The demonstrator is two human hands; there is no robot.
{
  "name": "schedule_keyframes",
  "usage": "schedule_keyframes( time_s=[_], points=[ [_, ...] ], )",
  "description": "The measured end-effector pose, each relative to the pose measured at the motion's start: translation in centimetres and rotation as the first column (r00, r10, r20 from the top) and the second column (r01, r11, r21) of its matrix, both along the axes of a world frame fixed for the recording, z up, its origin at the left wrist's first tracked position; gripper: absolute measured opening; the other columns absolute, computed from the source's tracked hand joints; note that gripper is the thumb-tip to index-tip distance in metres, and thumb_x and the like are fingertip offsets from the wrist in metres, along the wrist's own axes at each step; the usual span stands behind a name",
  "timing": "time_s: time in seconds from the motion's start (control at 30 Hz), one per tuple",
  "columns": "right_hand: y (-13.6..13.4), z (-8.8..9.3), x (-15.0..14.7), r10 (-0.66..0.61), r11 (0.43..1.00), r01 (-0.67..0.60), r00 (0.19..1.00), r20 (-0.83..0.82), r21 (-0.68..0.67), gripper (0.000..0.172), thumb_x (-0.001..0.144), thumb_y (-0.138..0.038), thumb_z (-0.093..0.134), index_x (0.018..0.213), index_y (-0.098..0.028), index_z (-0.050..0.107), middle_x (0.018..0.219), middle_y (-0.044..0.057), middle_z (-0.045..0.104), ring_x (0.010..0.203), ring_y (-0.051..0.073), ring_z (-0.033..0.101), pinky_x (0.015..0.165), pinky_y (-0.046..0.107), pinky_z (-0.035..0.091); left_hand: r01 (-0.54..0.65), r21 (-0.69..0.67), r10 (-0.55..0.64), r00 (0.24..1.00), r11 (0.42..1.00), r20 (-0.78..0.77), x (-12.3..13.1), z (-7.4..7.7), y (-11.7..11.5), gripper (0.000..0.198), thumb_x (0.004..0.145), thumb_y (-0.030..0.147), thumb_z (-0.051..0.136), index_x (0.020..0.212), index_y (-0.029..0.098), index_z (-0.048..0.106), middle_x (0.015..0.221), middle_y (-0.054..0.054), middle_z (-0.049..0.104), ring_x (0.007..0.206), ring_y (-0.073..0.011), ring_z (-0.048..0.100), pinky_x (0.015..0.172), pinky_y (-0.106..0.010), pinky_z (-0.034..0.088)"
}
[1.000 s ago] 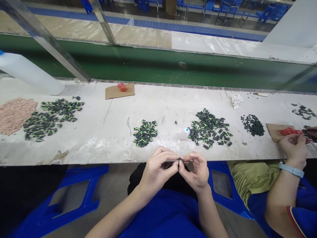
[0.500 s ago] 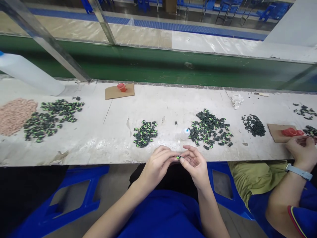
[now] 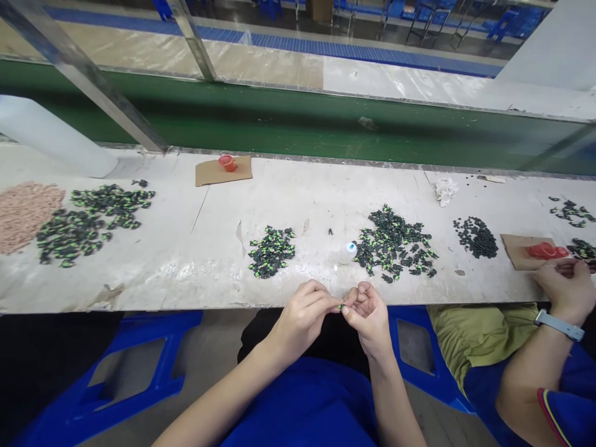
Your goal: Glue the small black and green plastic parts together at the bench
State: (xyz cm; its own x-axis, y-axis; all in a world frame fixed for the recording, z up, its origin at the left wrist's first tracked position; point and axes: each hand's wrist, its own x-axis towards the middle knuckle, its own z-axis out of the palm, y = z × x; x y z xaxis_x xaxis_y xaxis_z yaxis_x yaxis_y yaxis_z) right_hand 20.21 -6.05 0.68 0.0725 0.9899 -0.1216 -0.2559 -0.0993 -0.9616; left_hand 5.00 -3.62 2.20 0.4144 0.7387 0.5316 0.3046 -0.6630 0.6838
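Observation:
Just off the table's front edge, my left hand [image 3: 305, 318] and my right hand [image 3: 369, 320] meet at the fingertips. Both pinch one small black-and-green piece [image 3: 341, 307], mostly covered by the fingers. Ahead of my left hand lies a small pile of black-and-green pieces [image 3: 272, 251]. A larger pile of similar pieces [image 3: 395, 242] lies beyond my right hand. At that pile's left edge is a small white bottle with a blue tip [image 3: 348, 252]. One tiny dark piece [image 3: 330, 231] sits alone between the piles.
A red cup [image 3: 227, 162] stands on cardboard [image 3: 205, 174] at the back. Pink pieces [image 3: 28, 217], more black-green pieces [image 3: 74, 236] and a large white container [image 3: 51, 133] are at left. At right are black bits [image 3: 475, 237], crumpled tissue [image 3: 446, 191] and another person's hand [image 3: 565, 288].
My hands have moved slightly lower and nearer my body with the piece. The fingers of my right hand have curled in more. The view has shifted a little.

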Motion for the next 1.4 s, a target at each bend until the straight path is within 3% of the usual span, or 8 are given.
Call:
schedule_keyframes(
  time_s=[0.17, 0.23, 0.33, 0.4, 0.63, 0.83, 1.07, 1.4],
  points=[
    [-0.1, -0.4, 2.6, 0.038, 0.998, -0.042, 0.995, 0.093, 0.041, 0.033, 0.068, -0.032, 0.078, 0.085, -0.023, 0.051, 0.065, -0.003, 0.059, 0.059, 0.013, 0.058, 0.055, 0.025, 0.051, 0.080, -0.079, -0.083, 0.996, 0.994, -0.040, 0.1, -0.1, 0.1, 0.028, 0.092, 0.016, 0.054, 0.117, 0.022, 0.063, 0.078, -0.004, 0.071, 0.077, -0.0176, 0.061, 0.072, -0.031, 0.052],
    [0.7, -0.5, 4.1, -0.138, 0.987, 0.118, 0.970, 0.201, 0.108, 0.027, 0.069, -0.033, 0.076, 0.080, -0.022, 0.054, 0.067, -0.001, 0.061, 0.062, 0.015, 0.060, 0.058, 0.028, 0.052, 0.013, -0.113, -0.029, 0.990, 0.994, -0.137, -0.8, 0.0, 0.6, 0.035, 0.092, 0.019, 0.054, 0.127, 0.022, 0.056, 0.083, -0.004, 0.072, 0.082, -0.0193, 0.062, 0.080, -0.036, 0.049],
    [2.6, -0.5, 6.0, -0.554, 0.832, 0.483, 0.747, 0.367, 0.274, 0.022, 0.071, -0.035, 0.073, 0.077, -0.020, 0.058, 0.074, 0.002, 0.063, 0.068, 0.017, 0.062, 0.065, 0.031, 0.053, -0.194, -0.003, 0.184, 0.936, 0.981, -0.300, -3.1, 0.1, 1.7, 0.032, 0.092, 0.014, 0.051, 0.121, 0.023, 0.059, 0.092, -0.007, 0.073, 0.093, -0.0241, 0.060, 0.086, -0.043, 0.043],
    [3.6, -0.2, 6.6, -0.643, 0.765, 0.516, 0.589, 0.489, 0.385, 0.023, 0.074, -0.036, 0.071, 0.085, -0.018, 0.062, 0.087, 0.007, 0.067, 0.081, 0.022, 0.064, 0.072, 0.037, 0.053, -0.283, 0.090, 0.295, 0.870, 0.955, -0.394, -4.7, 0.1, 2.6, 0.033, 0.089, 0.006, 0.047, 0.112, 0.023, 0.064, 0.097, -0.008, 0.072, 0.098, -0.0268, 0.058, 0.088, -0.046, 0.039],
    [4.4, 0.0, 3.8, -0.487, 0.856, 0.017, 0.363, 0.794, 0.517, 0.041, 0.077, -0.041, 0.070, 0.112, -0.022, 0.061, 0.118, 0.012, 0.062, 0.122, 0.034, 0.042, 0.099, 0.058, 0.039, -0.236, 0.176, 0.293, 0.713, 0.956, -0.637, -6.8, -0.2, 4.5, 0.045, 0.079, -0.008, 0.035, 0.094, 0.023, 0.065, 0.087, -0.009, 0.067, 0.097, -0.0287, 0.053, 0.089, -0.050, 0.035],
    [5.5, -1.3, 1.8, -0.439, 0.878, -0.038, 0.330, 0.836, 0.476, 0.033, 0.080, -0.039, 0.067, 0.108, -0.023, 0.060, 0.120, 0.012, 0.058, 0.125, 0.034, 0.034, 0.102, 0.059, 0.034, -0.155, 0.204, 0.257, 0.593, 0.967, -0.763, -7.1, 0.4, 5.6, 0.037, 0.079, -0.007, 0.035, 0.082, 0.016, 0.063, 0.081, -0.012, 0.061, 0.086, -0.0289, 0.051, 0.081, -0.046, 0.039],
    [5.6, -1.3, 1.3, -0.349, 0.900, -0.076, 0.464, 0.814, 0.430, 0.013, 0.090, -0.032, 0.055, 0.098, -0.022, 0.056, 0.120, 0.012, 0.061, 0.128, 0.030, 0.036, 0.100, 0.051, 0.038, -0.160, 0.020, 0.145, 0.824, 0.987, -0.547, -5.6, 0.0, 5.1, 0.017, 0.090, 0.012, 0.048, 0.088, 0.020, 0.062, 0.086, -0.006, 0.068, 0.088, -0.0238, 0.056, 0.080, -0.039, 0.037],
    [6.8, -1.4, -3.3, -0.203, 0.952, -0.166, 0.291, 0.935, 0.258, 0.055, 0.075, -0.040, 0.071, 0.119, -0.012, 0.056, 0.107, 0.015, 0.065, 0.110, 0.036, 0.044, 0.088, 0.050, 0.041, -0.357, -0.053, 0.304, 0.857, 0.933, -0.415, -4.3, -1.8, 3.3, 0.007, 0.087, 0.018, 0.062, 0.086, 0.023, 0.067, 0.083, 0.000, 0.074, 0.087, -0.0207, 0.063, 0.079, -0.037, 0.032]
  ],
)
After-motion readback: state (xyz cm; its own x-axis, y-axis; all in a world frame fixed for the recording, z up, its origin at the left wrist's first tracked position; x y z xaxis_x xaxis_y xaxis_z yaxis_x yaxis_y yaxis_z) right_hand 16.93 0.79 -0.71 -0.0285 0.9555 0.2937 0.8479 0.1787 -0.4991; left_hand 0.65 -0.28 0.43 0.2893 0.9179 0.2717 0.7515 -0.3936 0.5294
